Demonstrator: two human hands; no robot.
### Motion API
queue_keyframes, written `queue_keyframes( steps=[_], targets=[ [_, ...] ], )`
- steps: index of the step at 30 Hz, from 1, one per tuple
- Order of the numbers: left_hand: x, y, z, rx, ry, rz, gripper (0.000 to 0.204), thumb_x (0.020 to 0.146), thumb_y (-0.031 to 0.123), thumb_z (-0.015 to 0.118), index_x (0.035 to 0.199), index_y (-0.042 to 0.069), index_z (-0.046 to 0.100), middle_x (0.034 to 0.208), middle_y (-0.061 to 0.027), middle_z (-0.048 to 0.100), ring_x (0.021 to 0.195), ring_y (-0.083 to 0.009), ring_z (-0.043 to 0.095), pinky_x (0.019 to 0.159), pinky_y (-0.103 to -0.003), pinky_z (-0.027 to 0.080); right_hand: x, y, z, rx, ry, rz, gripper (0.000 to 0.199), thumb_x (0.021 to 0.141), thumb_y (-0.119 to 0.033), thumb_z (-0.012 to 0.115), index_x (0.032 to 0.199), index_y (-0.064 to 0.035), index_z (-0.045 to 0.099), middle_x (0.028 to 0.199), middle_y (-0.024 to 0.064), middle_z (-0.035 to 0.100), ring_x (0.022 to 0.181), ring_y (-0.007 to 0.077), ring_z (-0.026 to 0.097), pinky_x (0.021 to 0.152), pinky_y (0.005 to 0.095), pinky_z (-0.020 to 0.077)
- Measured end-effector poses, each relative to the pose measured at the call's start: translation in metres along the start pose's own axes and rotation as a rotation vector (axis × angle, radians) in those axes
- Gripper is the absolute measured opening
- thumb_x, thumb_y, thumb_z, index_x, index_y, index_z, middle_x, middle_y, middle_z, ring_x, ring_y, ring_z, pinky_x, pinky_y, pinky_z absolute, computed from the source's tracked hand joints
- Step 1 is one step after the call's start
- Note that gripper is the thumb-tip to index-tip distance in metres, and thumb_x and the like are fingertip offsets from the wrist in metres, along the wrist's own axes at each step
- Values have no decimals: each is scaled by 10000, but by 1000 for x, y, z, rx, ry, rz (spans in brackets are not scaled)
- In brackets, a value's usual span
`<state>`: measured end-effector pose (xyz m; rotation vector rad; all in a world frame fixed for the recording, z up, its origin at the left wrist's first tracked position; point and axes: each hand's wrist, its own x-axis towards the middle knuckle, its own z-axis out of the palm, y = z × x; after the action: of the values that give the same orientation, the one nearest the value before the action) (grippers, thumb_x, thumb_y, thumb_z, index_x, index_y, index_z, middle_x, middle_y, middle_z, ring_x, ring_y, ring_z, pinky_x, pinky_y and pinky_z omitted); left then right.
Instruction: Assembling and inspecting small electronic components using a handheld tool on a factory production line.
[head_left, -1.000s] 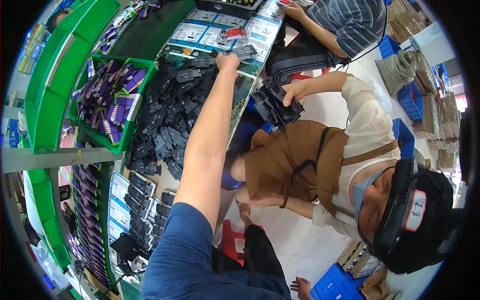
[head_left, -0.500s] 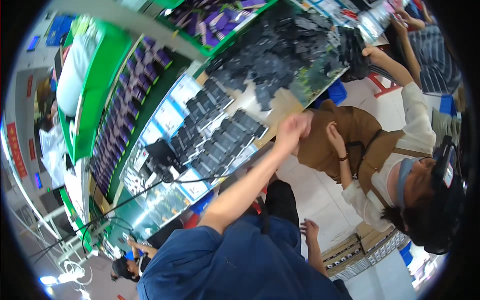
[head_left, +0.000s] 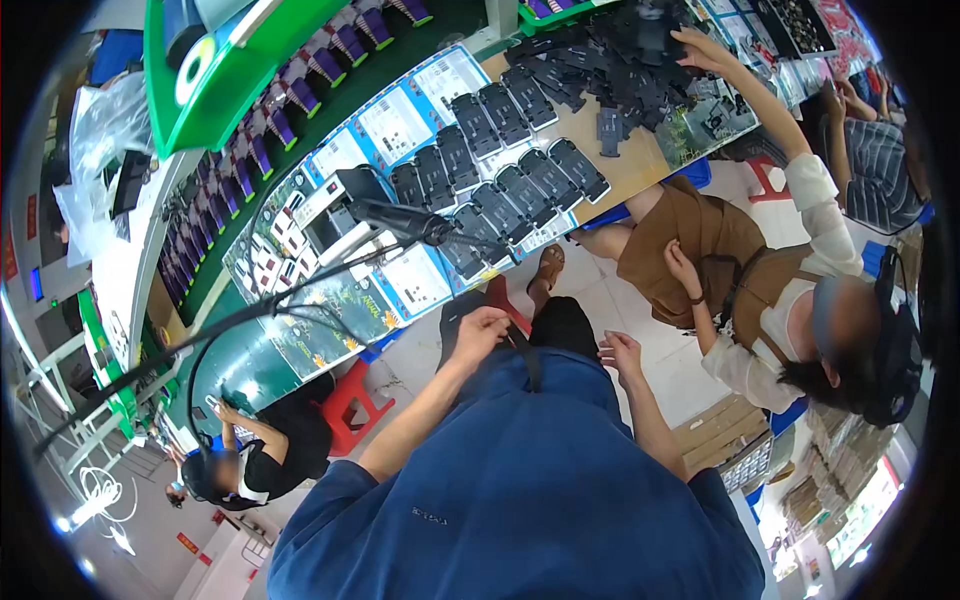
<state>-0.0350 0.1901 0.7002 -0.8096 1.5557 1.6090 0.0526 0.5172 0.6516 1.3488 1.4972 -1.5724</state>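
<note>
My left hand point(head_left: 482, 335) is in front of my waist, fingers curled with thumb and fingertips close together; whatever may be between them is hidden. Near it a black strap point(head_left: 524, 358) hangs down my blue shirt. My right hand point(head_left: 621, 354) hangs at my right side, fingers loosely bent and apart, holding nothing. Both hands are off the workbench. Beyond them, black plastic frames point(head_left: 522, 195) lie in slanting rows on blue-and-white printed sheets point(head_left: 392, 122). A dark device with a black cable point(head_left: 400, 220) stands at the left end of the rows.
A co-worker in a brown apron point(head_left: 700, 235) sits at my right, one hand point(head_left: 705, 50) at a pile of loose black parts point(head_left: 610, 75). Purple pieces stand in a rack point(head_left: 262, 150) behind the bench. Another person sits at left beside a red stool point(head_left: 352, 405).
My left hand has drawn back from near the bench's front edge to my waist. My view has shifted, showing more of the bench's near side. The co-worker's hand has moved over the black pile.
</note>
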Motion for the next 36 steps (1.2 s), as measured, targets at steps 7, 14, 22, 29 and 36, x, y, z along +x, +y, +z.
queue_keyframes(
  steps=[7, 14, 22, 29, 36],
  targets=[
    [-8, -19, -44, -75, 106, -4, 118, 937, 129, 633, 1028, 62, 670, 928, -38, 696, 788, -113, 646, 696, -252, 537, 8, -19, 7, -65, -39, -46, 305, 936, -254, 650, 1108, -3, 625, 891, 111, 683, 669, 196, 673, 568, 311, 552],
    [-10, -30, -53, -148, 177, -21, 122, 923, 106, 643, 1030, 51, 665, 917, -38, 689, 774, -111, 633, 664, -248, 519, 14, -25, 1, -76, -28, -64, 297, 935, -249, 653, 1098, -3, 623, 879, 106, 679, 669, 194, 675, 570, 311, 556],
    [-14, -40, -59, -96, 186, -78, 128, 955, 121, 612, 1057, 58, 660, 952, -46, 688, 801, -117, 643, 697, -256, 536, 23, -42, 37, 1, -115, -154, 299, 950, -236, 633, 1133, 0, 622, 876, 93, 678, 669, 165, 671, 574, 285, 553],
    [-3, -13, -64, -184, 306, 23, 140, 958, 122, 606, 1056, 33, 652, 958, -61, 697, 810, -136, 656, 699, -270, 543, 15, -48, 56, 21, -155, -158, 264, 957, -194, 621, 1137, -2, 634, 902, 106, 689, 668, 159, 673, 562, 277, 553],
    [22, 7, -76, -293, 352, 112, 156, 955, 120, 594, 1071, 27, 642, 970, -68, 692, 826, -153, 662, 725, -285, 549, 15, -49, 45, -35, -148, -165, 275, 950, -208, 632, 1134, -4, 635, 885, 98, 683, 665, 162, 667, 563, 280, 552]
  ],
)
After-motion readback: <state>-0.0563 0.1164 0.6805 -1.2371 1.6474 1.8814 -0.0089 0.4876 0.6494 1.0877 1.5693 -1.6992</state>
